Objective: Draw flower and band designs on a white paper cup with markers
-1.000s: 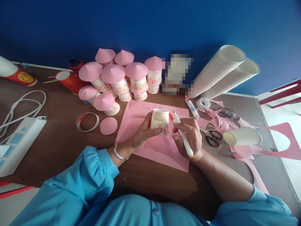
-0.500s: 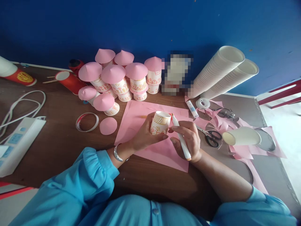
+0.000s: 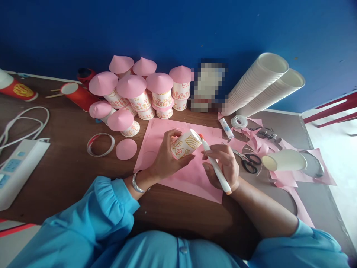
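Observation:
My left hand is wrapped round a small white paper cup drawn with flowers and a striped patch in orange-yellow and red. The cup is tilted, its rim leaning to the upper right. In my right hand is a white marker pen with an orange end; its reddish tip is close to the cup's rim, and whether it touches I cannot tell. Beneath both hands lies a sheet of pink paper. Decorated cups with pink paper cones stand grouped behind my left hand.
Right of my hands are black-handled scissors, pink paper scraps, a lying paper cup, a glue stick and clear tape. Tall cup stacks lean at the back. Leftward are a tape ring, a pink disc and a power strip.
My left hand has tipped the cup to the right and shifted slightly left, turning more of the drawn side into view. The marker has stayed beside the rim.

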The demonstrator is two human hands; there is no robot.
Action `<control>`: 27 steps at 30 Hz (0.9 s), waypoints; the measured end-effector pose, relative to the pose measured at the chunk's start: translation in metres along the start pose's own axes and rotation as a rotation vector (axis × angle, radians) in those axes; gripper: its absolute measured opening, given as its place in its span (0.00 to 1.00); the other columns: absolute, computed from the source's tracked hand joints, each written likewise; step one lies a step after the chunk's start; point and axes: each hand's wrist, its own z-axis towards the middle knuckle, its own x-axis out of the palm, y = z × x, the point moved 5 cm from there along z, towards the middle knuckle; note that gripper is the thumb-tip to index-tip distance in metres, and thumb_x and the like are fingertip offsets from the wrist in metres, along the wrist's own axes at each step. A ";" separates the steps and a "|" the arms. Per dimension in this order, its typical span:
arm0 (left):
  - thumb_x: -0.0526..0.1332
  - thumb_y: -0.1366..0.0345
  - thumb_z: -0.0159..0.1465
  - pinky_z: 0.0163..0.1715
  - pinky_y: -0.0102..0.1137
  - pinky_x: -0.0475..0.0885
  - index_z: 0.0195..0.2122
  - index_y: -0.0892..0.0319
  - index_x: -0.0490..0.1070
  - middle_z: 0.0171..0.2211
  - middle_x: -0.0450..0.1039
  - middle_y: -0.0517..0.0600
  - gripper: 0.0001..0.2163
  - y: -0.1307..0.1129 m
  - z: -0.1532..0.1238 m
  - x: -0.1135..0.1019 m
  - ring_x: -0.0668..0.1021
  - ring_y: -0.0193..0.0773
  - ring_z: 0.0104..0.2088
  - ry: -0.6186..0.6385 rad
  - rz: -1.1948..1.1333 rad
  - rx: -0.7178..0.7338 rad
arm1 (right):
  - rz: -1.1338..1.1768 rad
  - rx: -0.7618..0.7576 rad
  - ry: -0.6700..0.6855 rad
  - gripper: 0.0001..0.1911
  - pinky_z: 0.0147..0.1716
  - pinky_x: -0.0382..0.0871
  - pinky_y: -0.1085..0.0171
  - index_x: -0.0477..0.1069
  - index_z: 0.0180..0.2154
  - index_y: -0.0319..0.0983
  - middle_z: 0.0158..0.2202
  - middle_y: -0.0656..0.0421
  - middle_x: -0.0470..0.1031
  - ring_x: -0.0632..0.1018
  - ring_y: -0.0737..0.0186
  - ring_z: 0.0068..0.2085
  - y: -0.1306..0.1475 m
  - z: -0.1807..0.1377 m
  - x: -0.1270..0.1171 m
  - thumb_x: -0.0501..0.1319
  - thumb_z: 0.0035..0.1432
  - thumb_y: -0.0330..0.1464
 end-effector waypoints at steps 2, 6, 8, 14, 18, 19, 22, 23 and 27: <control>0.76 0.54 0.61 0.51 0.42 0.78 0.57 0.53 0.65 0.54 0.73 0.54 0.28 -0.003 0.001 0.000 0.79 0.46 0.53 0.006 0.027 0.035 | -0.023 -0.043 0.018 0.13 0.28 0.79 0.61 0.69 0.57 0.40 0.36 0.56 0.79 0.83 0.58 0.34 0.004 0.002 0.000 0.60 0.74 0.34; 0.74 0.56 0.63 0.52 0.44 0.78 0.60 0.54 0.66 0.55 0.73 0.56 0.28 -0.005 0.002 -0.002 0.79 0.49 0.55 0.009 0.016 0.047 | -0.031 -0.116 0.037 0.10 0.25 0.79 0.61 0.71 0.53 0.39 0.33 0.56 0.79 0.82 0.58 0.32 0.010 0.005 0.001 0.59 0.73 0.31; 0.74 0.57 0.62 0.51 0.42 0.79 0.62 0.53 0.63 0.57 0.72 0.57 0.30 -0.005 0.001 -0.002 0.80 0.48 0.54 0.006 -0.028 0.027 | -0.041 -0.129 0.039 0.08 0.25 0.79 0.62 0.72 0.52 0.39 0.33 0.57 0.78 0.82 0.59 0.31 0.010 0.006 0.001 0.59 0.73 0.30; 0.74 0.61 0.63 0.48 0.40 0.80 0.59 0.53 0.63 0.54 0.72 0.55 0.28 -0.007 0.001 -0.001 0.80 0.45 0.52 0.018 -0.022 0.075 | -0.075 -0.130 0.020 0.07 0.27 0.78 0.64 0.72 0.48 0.37 0.34 0.56 0.79 0.82 0.61 0.31 0.009 0.009 -0.001 0.61 0.70 0.28; 0.74 0.62 0.63 0.49 0.41 0.81 0.60 0.52 0.63 0.55 0.71 0.55 0.27 -0.006 0.001 -0.001 0.79 0.46 0.54 0.006 -0.008 0.076 | -0.078 -0.133 0.031 0.07 0.27 0.78 0.64 0.72 0.48 0.38 0.33 0.57 0.78 0.81 0.62 0.31 0.009 0.011 -0.001 0.61 0.69 0.27; 0.73 0.63 0.63 0.50 0.41 0.81 0.60 0.52 0.63 0.55 0.71 0.55 0.28 -0.005 0.001 -0.001 0.79 0.46 0.55 0.004 -0.003 0.078 | -0.077 -0.140 0.031 0.07 0.27 0.78 0.64 0.72 0.48 0.38 0.33 0.57 0.78 0.81 0.62 0.30 0.009 0.011 0.000 0.61 0.69 0.27; 0.74 0.63 0.62 0.51 0.42 0.81 0.61 0.52 0.62 0.56 0.70 0.56 0.30 -0.005 0.000 -0.001 0.79 0.47 0.55 -0.004 0.026 0.096 | -0.068 -0.156 0.022 0.09 0.28 0.77 0.65 0.72 0.49 0.37 0.32 0.58 0.77 0.80 0.62 0.30 0.010 0.011 0.001 0.61 0.68 0.26; 0.74 0.64 0.62 0.52 0.42 0.81 0.62 0.52 0.61 0.56 0.70 0.56 0.30 -0.005 0.000 -0.001 0.79 0.46 0.56 -0.007 0.036 0.099 | -0.067 -0.156 0.018 0.09 0.27 0.77 0.64 0.72 0.49 0.37 0.32 0.58 0.77 0.80 0.62 0.30 0.010 0.011 0.001 0.61 0.67 0.25; 0.73 0.65 0.62 0.52 0.42 0.81 0.62 0.51 0.61 0.56 0.69 0.55 0.30 -0.005 0.000 -0.002 0.79 0.46 0.56 -0.003 0.045 0.102 | -0.067 -0.144 0.012 0.12 0.27 0.77 0.63 0.72 0.50 0.37 0.32 0.59 0.77 0.80 0.61 0.30 0.008 0.009 0.002 0.62 0.65 0.24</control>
